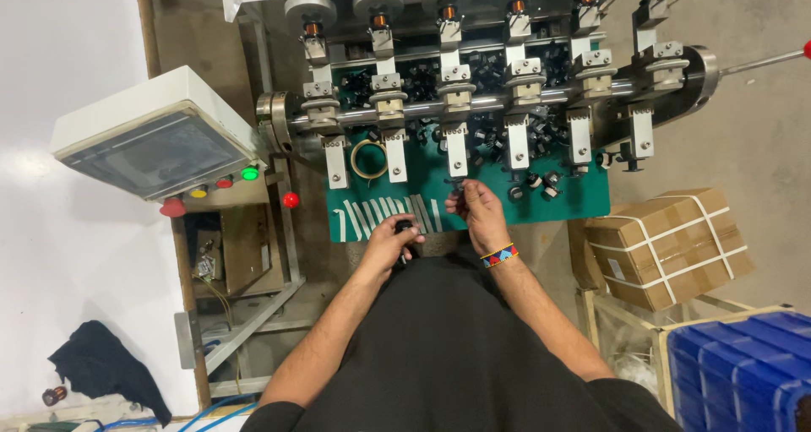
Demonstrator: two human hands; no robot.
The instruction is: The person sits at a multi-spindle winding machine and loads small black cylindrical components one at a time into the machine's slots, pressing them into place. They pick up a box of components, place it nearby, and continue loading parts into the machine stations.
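Left hand (390, 239) gripping small black bobbin (405, 227) (glossy), right hand (478, 212) pinching another.

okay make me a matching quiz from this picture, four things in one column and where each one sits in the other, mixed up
Things:
1. cardboard box
2. blue crate
3. control panel
4. tape ring

Places:
A. bottom right corner of the view
B. on the green mat, beside the left-hand metal holders
C. left of the machine, with coloured buttons along its edge
D. right of the green mat, strapped with white bands

Pairs: 1-D, 2-A, 3-C, 4-B
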